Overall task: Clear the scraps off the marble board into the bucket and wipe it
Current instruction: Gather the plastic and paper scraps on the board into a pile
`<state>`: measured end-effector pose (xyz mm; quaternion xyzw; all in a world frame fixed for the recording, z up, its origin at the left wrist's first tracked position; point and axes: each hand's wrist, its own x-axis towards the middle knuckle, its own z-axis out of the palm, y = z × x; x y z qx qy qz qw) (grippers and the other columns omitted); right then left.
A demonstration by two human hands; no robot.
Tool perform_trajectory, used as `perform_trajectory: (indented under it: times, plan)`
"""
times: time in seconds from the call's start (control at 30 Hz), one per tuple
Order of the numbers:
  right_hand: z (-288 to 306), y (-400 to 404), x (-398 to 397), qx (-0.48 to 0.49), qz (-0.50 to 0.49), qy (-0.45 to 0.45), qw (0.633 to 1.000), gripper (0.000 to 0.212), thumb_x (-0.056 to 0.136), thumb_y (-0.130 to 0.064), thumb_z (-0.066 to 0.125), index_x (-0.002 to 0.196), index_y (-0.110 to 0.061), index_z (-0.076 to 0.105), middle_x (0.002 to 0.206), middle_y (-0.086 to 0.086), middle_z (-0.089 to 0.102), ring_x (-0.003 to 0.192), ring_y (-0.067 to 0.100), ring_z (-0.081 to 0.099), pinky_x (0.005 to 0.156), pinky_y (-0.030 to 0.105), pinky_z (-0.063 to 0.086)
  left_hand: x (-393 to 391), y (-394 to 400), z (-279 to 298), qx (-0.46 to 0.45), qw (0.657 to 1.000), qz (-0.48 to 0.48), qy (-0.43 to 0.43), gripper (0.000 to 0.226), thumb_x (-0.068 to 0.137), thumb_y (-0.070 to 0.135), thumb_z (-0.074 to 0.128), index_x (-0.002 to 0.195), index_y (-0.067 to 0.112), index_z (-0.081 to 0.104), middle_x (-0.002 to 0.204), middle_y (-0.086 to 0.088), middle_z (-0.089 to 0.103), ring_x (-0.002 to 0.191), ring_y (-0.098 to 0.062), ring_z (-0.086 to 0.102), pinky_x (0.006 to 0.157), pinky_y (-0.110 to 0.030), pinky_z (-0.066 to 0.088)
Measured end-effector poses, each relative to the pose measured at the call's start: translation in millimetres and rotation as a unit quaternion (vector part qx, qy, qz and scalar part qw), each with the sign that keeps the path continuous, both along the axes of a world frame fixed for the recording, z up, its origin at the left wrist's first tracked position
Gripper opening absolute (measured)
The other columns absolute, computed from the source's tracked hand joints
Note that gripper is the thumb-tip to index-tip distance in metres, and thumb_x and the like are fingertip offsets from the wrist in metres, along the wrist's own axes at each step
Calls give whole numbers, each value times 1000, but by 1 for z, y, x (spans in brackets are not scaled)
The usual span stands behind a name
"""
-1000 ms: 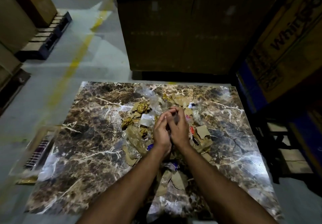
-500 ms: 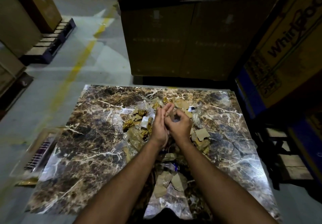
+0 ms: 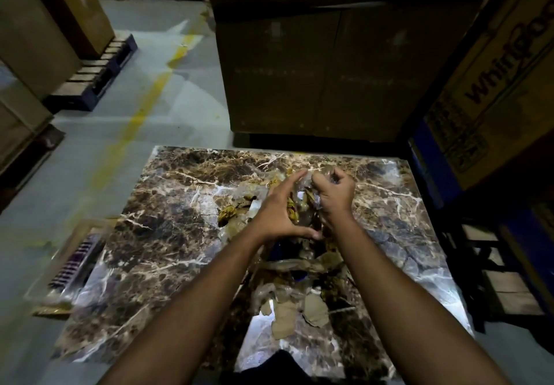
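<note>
Brown-veined marble board (image 3: 168, 252) is carrying the torn cardboard and plastic scraps (image 3: 295, 303) mid-slab, right hand (image 3: 332, 197) pinching crinkly film, left hand (image 3: 277, 214) cupping open alongside – best scooping tightly from underneath, bucket being nowhere in view

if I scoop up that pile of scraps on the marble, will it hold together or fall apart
Probably fall apart: the scraps are separate torn cardboard bits and crinkled clear film. They look light and floppy, so some may slip between the hands. The glossy marble should let them slide easily.
</note>
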<state>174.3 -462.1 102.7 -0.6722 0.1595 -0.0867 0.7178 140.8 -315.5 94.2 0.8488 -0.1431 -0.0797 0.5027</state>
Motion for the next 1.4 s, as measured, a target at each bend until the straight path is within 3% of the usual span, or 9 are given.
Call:
perform_trajectory:
  times: [0.2,0.37,0.43,0.57,0.67,0.77,0.97,1.13,1.4]
  plan:
    - [9,14,-3,359,-51,68,929,21,86,4,68,104,-1,61,91,16,66,78,31,63,80,45,52,0,-6,-22,-156,986,45,26,115,63,16,95,153,43,29,150,3,49,131,-11,54,105,-31,49]
    - [-42,-3,12,441,13,109,891,109,31,-31,101,127,-4,58,144,27,52,115,41,56,107,63,42,5,-8,-25,-85,994,69,2,56,72,6,89,120,24,67,115,1,71,107,-16,69,89,-14,52]
    - [-12,-1,-6,414,32,133,900,99,41,-33,97,127,0,59,132,22,62,108,39,63,97,56,53,7,-4,-22,-74,996,51,22,43,71,10,90,98,32,66,102,7,70,95,-10,68,81,-14,54]
    - [9,-1,-18,393,32,137,909,31,90,-34,63,91,-4,69,82,13,74,68,27,73,66,36,60,13,3,-13,-32,999,14,27,52,74,20,89,118,28,64,125,6,59,115,-10,54,93,-16,45]
    - [10,-5,-18,412,43,159,896,57,105,-37,42,73,-6,77,78,12,74,67,27,72,69,37,59,15,-1,-9,-38,998,6,49,55,78,14,84,128,14,60,106,15,56,100,-9,53,82,-14,42]
    - [17,-11,-17,413,53,146,897,38,107,-26,42,91,-10,73,80,5,76,72,25,72,60,32,61,16,-2,-5,-66,996,14,54,61,77,12,85,125,34,54,111,18,59,104,-1,59,86,-17,49]
    - [9,-10,-4,360,-47,96,927,43,80,-19,78,119,-14,61,125,23,63,109,43,64,95,63,51,23,1,-5,-112,989,93,21,52,75,6,85,121,14,62,122,2,61,110,-11,59,77,-10,49]
    - [6,3,-15,227,-57,52,971,19,99,-9,57,100,-18,73,112,14,72,91,30,72,71,40,63,26,-6,-3,-210,961,157,93,67,63,29,89,123,17,65,120,-3,68,110,-23,65,90,-34,57]
    - [-1,30,-32,57,18,5,998,29,105,-5,43,107,-21,67,121,6,68,111,21,64,78,15,54,15,-38,24,-435,863,211,148,16,74,12,71,89,8,67,82,-10,72,80,-28,69,75,-41,56]
